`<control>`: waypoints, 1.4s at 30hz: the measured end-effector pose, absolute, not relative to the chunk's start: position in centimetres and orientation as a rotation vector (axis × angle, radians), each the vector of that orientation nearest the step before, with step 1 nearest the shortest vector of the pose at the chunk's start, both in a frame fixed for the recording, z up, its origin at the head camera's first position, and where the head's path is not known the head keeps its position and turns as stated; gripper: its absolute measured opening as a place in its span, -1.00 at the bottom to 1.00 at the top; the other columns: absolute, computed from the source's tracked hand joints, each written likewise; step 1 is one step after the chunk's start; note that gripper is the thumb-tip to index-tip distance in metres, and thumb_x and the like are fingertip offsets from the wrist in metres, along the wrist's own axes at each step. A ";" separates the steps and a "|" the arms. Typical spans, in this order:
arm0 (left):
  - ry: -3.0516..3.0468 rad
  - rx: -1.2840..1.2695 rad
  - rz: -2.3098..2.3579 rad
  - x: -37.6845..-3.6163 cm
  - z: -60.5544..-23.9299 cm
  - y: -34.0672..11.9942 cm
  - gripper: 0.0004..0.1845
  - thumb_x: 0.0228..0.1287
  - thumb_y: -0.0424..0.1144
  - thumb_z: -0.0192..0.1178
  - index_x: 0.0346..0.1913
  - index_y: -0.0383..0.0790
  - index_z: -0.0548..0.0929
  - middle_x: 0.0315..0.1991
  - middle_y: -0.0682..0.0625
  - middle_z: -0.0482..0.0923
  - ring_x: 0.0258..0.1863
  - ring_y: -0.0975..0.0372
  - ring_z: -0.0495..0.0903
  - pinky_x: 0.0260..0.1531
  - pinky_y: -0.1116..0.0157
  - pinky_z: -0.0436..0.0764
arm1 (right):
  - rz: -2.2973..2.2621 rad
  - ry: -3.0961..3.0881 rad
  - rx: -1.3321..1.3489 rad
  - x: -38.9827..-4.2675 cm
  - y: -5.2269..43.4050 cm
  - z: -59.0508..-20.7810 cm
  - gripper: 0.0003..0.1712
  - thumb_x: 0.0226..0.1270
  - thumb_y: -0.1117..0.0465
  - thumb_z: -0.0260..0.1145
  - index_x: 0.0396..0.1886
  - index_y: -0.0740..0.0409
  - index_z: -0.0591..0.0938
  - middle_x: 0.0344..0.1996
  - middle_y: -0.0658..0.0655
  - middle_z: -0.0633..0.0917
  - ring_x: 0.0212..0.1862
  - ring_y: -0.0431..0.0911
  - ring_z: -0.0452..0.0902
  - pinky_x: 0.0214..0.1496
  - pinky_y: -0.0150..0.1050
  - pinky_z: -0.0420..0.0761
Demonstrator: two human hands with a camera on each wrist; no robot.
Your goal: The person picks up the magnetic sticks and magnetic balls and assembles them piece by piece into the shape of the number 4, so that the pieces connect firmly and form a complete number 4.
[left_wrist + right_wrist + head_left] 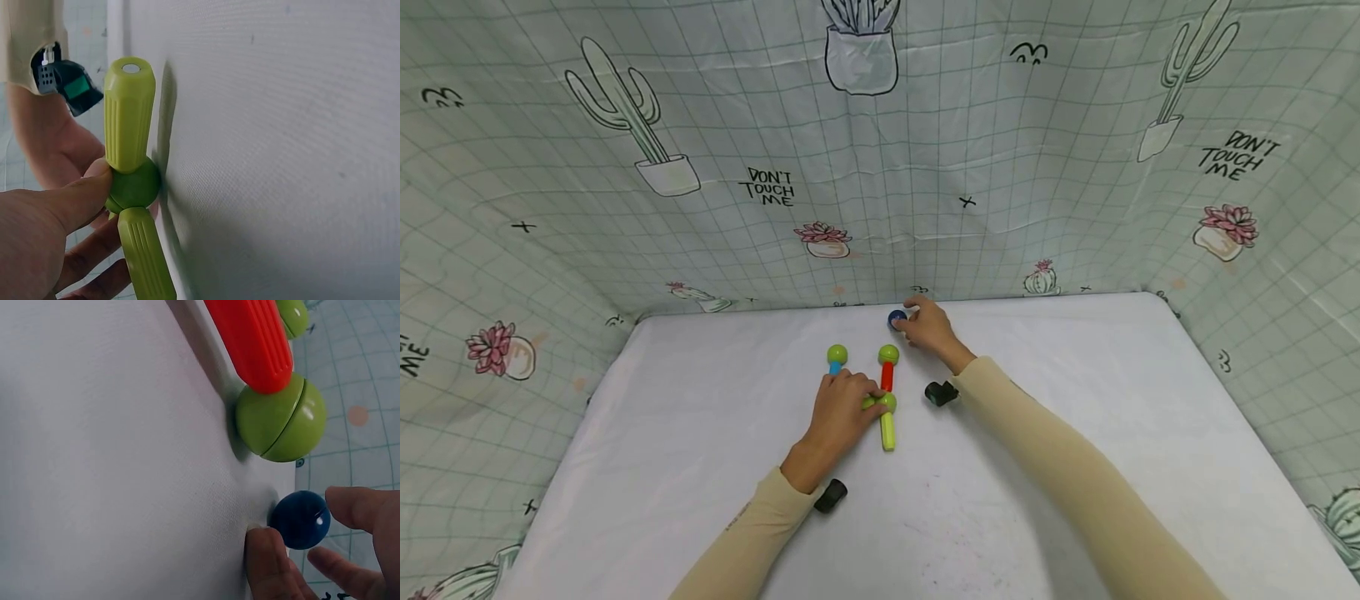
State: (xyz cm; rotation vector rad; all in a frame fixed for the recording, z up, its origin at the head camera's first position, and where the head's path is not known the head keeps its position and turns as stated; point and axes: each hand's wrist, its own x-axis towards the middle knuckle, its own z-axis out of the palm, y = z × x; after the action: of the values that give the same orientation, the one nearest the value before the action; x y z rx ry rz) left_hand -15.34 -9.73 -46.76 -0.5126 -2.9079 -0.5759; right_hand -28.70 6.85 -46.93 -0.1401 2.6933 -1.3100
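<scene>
My left hand (pixel 841 410) pinches a green ball (pixel 134 184) between thumb and fingers. Two yellow-green ridged rods join that ball; one rod (pixel 129 115) has a metal disc in its end. From the same ball a red rod (pixel 887 377) runs to another green ball (pixel 888 355) farther back. Left of it, a blue rod (pixel 835 367) tipped with a green ball (pixel 837 354) shows beyond my left hand, its near end hidden. At the table's back edge, my right hand (pixel 929 327) has thumb and fingers curled round a dark blue ball (pixel 300 520), which rests on the cloth.
A white cloth covers the table (pixel 1045 375). Behind it hangs a grid-patterned curtain (pixel 880 167) printed with cacti, and it continues along both sides. A black wrist camera (pixel 940 393) sits by the right sleeve, another black camera (pixel 831 496) by the left.
</scene>
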 end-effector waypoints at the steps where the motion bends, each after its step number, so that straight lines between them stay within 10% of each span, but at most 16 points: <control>1: -2.906 -0.517 -0.575 -15.3 -46.7 -9.7 -0.81 -0.03 -0.08 0.42 -0.35 -0.06 0.75 -0.39 0.15 0.63 -0.38 0.27 0.40 -0.22 0.23 0.32 | -1.312 2.698 -0.144 -28.8 6.8 -46.9 -0.47 0.24 0.14 0.29 0.17 0.23 0.42 -0.34 0.19 0.60 -0.51 -0.08 0.58 -0.50 -0.30 0.53; 21: -2.879 -0.568 -0.496 -15.2 -46.6 -8.9 -0.79 -0.02 -0.06 0.40 -0.32 -0.06 0.73 -0.38 0.15 0.62 -0.35 0.25 0.42 -0.21 0.23 0.33 | -1.257 2.807 -0.220 -28.0 8.0 -47.3 -0.63 0.26 0.13 0.28 0.00 0.22 0.56 -0.24 0.22 0.60 -0.50 -0.10 0.54 -0.44 -0.30 0.48; 42: -2.883 -0.541 -0.537 -14.9 -46.5 -9.5 -0.78 -0.02 -0.08 0.41 -0.31 -0.08 0.74 -0.40 0.14 0.62 -0.35 0.25 0.42 -0.17 0.21 0.31 | -1.505 2.572 -0.325 -19.6 10.8 -47.1 -0.67 0.25 0.20 0.30 0.00 0.18 0.55 -0.21 0.17 0.58 -0.30 -0.09 0.60 -0.39 -0.27 0.58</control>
State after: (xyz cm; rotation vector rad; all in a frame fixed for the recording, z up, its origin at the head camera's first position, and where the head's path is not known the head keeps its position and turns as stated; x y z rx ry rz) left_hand -14.94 -9.53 -46.49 -0.5406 -2.8832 -0.5374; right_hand -19.56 10.79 -47.09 -0.3252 2.5717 -1.5052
